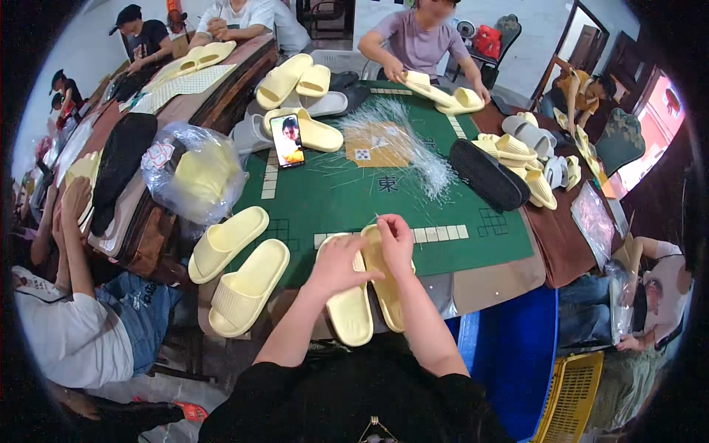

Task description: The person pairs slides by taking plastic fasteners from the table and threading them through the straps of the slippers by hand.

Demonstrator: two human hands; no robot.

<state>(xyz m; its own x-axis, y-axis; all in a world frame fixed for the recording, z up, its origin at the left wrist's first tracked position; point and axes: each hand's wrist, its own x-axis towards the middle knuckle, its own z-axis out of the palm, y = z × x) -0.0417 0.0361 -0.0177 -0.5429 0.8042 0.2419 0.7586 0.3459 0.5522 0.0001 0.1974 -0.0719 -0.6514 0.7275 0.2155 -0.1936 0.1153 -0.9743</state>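
Note:
Two pale yellow slippers lie side by side at the near table edge, toes toward me. My left hand (343, 264) is over the left slipper (350, 316), thumb and fingers apart, holding nothing I can see. Above the right slipper (389, 299), my right hand (396, 242) is closed in a pinch; a thin clear plastic strand seems to stick out from its fingertips. Both hands hide the slippers' straps. Farther off, a loose heap of clear plastic strands (425, 151) spreads over the green table mat (325, 199).
Another yellow slipper pair (249, 288) sits left of my hands. A phone (287, 140) leans on a slipper behind a plastic-wrapped bundle (193, 173). Black slippers (489, 175) and more footwear line the right. A blue bin (509, 362) stands below right. Across, a person handles slippers (428, 92).

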